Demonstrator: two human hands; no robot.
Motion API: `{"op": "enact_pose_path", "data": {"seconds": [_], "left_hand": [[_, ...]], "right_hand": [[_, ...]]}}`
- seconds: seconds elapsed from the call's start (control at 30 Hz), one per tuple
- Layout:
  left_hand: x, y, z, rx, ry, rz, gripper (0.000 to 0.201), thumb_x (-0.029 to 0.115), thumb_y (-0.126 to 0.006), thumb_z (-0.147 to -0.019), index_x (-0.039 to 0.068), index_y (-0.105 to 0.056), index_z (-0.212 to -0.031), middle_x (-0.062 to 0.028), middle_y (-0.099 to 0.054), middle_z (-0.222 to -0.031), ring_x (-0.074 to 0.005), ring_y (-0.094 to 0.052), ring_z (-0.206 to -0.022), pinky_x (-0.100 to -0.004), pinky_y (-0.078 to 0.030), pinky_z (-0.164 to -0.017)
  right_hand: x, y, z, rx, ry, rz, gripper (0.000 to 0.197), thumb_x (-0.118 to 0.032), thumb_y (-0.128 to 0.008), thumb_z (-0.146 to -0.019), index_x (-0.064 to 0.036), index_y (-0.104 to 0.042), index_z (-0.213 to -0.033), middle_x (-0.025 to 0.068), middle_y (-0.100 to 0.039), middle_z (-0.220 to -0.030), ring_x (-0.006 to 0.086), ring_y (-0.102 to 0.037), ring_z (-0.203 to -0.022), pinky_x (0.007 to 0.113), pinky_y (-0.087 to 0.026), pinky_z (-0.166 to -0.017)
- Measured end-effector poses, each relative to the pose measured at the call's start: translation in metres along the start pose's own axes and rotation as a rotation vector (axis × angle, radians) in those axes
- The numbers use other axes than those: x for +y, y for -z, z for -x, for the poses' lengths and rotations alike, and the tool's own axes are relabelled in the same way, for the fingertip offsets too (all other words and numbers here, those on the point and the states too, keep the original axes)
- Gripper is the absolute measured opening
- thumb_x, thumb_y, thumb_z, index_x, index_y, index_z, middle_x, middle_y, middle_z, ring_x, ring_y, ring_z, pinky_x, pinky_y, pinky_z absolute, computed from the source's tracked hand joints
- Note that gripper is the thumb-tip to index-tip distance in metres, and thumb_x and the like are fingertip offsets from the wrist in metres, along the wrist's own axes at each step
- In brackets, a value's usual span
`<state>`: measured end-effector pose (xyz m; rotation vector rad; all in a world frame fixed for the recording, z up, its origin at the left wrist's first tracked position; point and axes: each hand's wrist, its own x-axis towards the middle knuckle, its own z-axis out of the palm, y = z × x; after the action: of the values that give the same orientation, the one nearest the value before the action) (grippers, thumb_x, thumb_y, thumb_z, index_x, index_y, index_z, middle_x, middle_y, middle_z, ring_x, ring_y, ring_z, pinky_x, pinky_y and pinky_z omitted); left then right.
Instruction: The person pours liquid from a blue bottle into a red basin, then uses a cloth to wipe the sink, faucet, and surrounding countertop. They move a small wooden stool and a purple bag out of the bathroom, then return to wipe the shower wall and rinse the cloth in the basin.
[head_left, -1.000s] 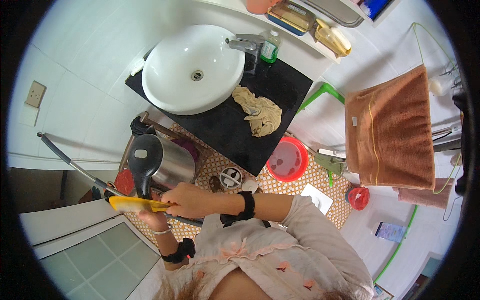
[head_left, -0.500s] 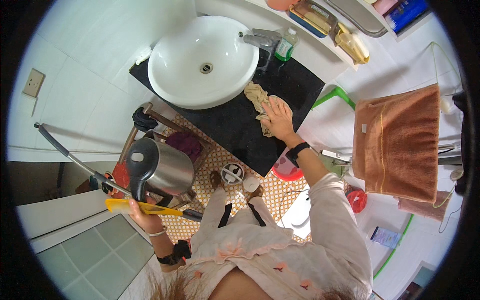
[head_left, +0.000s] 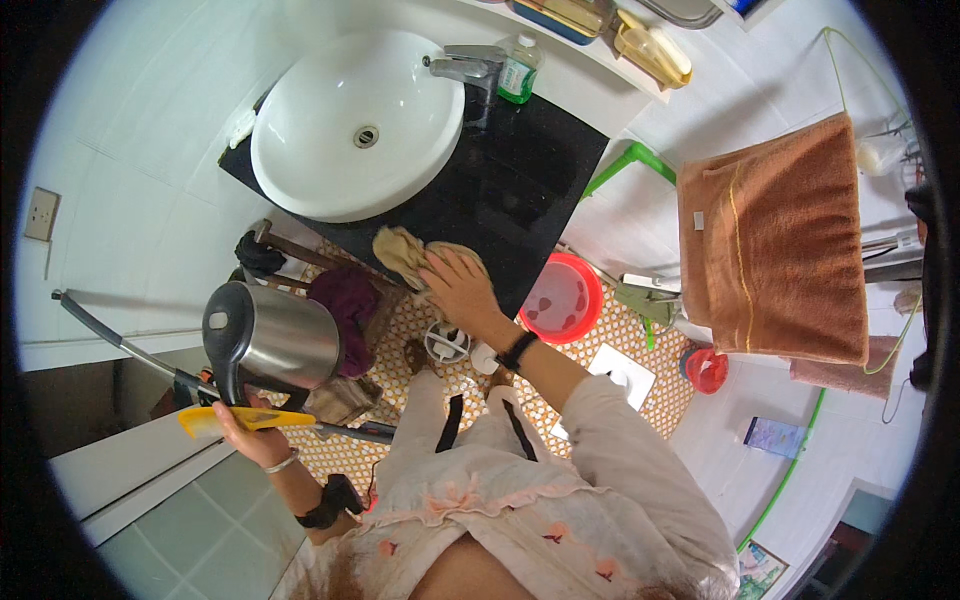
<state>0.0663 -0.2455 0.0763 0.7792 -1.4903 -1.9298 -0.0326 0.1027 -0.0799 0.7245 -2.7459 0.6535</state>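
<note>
Item 1: beige cloth [head_left: 398, 252], bunched at the front edge of the black counter [head_left: 535, 180], beside the white basin [head_left: 310, 185]. Item 2: right hand [head_left: 463, 293], laid over the cloth, fingers extended; whether they grip it, we cannot tell. Item 3: left hand [head_left: 252, 440], clamped on a flat yellow implement [head_left: 198, 422], near the kettle [head_left: 290, 335].

Progress: we judge the cloth work unfinished, the cloth being under the hand; how much counter is done or left, we cannot tell.
</note>
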Motion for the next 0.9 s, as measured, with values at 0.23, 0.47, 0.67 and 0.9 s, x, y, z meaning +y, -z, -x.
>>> {"op": "enact_pose_path", "data": {"seconds": [0.23,0.47,0.67,0.9], "left_hand": [[0.003,-0.004,-0.003,-0.026,0.05,0.079,0.044,0.046,-0.055,-0.093,0.004,-0.054,-0.106,-0.0087,-0.061,-0.083,-0.013,-0.054,-0.063,-0.0248,-0.042,-0.052],[0.001,-0.005,-0.006,0.038,-0.024,0.027,0.042,0.045,-0.054,-0.093,0.005,-0.056,-0.106,-0.0047,-0.059,-0.078,-0.0088,-0.05,-0.058,-0.0223,-0.038,-0.047],[0.01,0.015,-0.009,0.056,0.0,0.023,0.041,0.044,-0.052,-0.095,0.003,-0.056,-0.098,-0.0054,-0.057,-0.073,-0.0112,-0.049,-0.052,-0.0237,-0.038,-0.045],[0.005,0.027,-0.016,0.12,-0.059,-0.006,0.036,0.042,-0.056,-0.092,0.006,-0.054,-0.091,-0.0054,-0.056,-0.073,-0.0134,-0.052,-0.057,-0.0251,-0.041,-0.047]], "right_hand": [[0.027,0.054,0.086,-0.137,-0.2,0.136,0.051,-0.025,-0.064,-0.082,-0.0063,-0.051,-0.128,0.0161,-0.04,-0.143,0.0342,-0.035,-0.134,0.047,-0.025,-0.111],[0.2,0.059,0.001,0.12,-0.287,0.375,0.056,-0.026,-0.052,-0.083,0.0041,-0.047,-0.13,0.0292,-0.041,-0.138,0.0426,-0.037,-0.129,0.049,-0.025,-0.112],[0.281,0.065,-0.073,-0.013,-0.681,0.41,0.064,-0.044,-0.046,-0.094,-0.0103,-0.031,-0.146,0.0201,-0.023,-0.152,0.0447,-0.021,-0.138,0.049,-0.013,-0.114],[0.163,0.002,-0.133,-0.053,-0.309,0.358,0.058,-0.034,-0.051,-0.089,0.001,-0.042,-0.135,0.0204,-0.037,-0.143,0.0425,-0.025,-0.136,0.049,-0.018,-0.113]]}}
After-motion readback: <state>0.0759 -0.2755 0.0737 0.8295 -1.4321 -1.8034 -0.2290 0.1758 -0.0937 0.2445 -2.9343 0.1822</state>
